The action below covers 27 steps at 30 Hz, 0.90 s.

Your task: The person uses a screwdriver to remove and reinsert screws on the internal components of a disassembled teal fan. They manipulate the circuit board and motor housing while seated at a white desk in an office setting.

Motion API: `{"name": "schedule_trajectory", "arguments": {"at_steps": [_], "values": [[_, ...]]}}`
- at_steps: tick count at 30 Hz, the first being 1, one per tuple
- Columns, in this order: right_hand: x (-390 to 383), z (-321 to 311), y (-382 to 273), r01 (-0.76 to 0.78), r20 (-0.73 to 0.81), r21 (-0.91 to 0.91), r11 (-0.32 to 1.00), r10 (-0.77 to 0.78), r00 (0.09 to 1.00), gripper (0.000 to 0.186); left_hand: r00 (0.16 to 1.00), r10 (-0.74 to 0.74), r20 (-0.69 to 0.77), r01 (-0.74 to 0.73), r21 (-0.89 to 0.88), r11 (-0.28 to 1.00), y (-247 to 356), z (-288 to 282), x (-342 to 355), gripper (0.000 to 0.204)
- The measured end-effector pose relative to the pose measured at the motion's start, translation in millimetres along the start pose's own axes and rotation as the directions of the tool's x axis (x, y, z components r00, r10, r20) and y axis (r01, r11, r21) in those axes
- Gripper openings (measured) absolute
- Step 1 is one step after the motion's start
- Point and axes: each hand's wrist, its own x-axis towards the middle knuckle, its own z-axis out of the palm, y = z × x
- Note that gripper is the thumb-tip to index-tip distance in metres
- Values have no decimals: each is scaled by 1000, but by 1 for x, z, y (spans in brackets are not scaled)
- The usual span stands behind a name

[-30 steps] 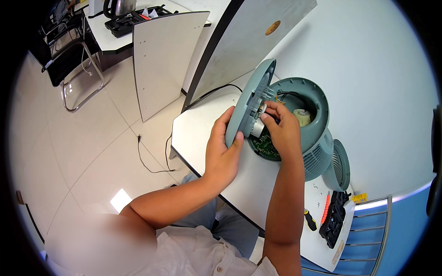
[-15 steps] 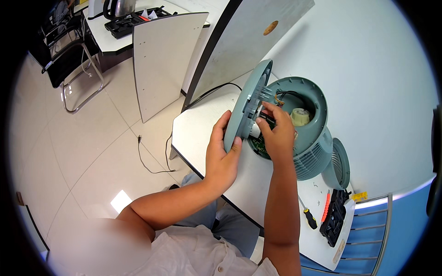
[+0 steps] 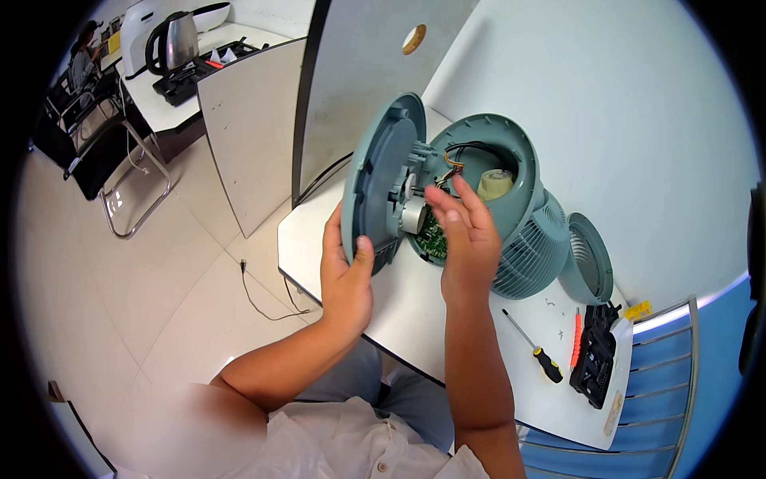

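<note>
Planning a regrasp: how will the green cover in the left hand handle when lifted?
The cover is probably stiff: it shows no sag in the left hand. Likely lopsided, with the silver cylinder on its inner face. Thin posts might snap if knocked.

Office-like workroom: desk partition (image 3: 254, 132), tool case (image 3: 595, 357)

A white table (image 3: 407, 321) with dark edge carries the things. On it stands an open teal housing (image 3: 523, 255) with slotted side, and just beside it a teal round part (image 3: 589, 259) rests tilted. Nearer to the person there lie a screwdriver (image 3: 546, 363) with yellow and black handle, an orange-red tool (image 3: 575, 339) and, next to it, a black case (image 3: 594, 359). Some small dark pieces (image 3: 550, 302) are scattered between. On the pale tiled floor (image 3: 183, 279) lies a black cable (image 3: 257, 305), and a chair (image 3: 104, 160) stands there.
</note>
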Motion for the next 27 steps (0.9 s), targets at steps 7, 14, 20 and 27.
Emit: {"name": "schedule_trajectory", "arguments": {"at_steps": [7, 14, 20, 27], "values": [[-7, -30, 2, -192, 325, 731, 654, -87, 942, 45, 1000, 22, 9, -22, 11, 1000, -5, -2, -7, 50], [-19, -35, 5, -224, 405, 793, 566, -216, 888, 47, 999, 41, 29, -43, 79, 996, -10, -8, -11, 56], [-28, -33, 0, -164, 374, 767, 621, -224, 900, 39, 998, 50, 39, -53, 94, 994, -14, -11, -11, 55], [-21, -36, -23, -23, 212, 136, 990, -6, 977, 23, 998, 38, 53, -44, 116, 992, -24, -21, -17, 55]]}}
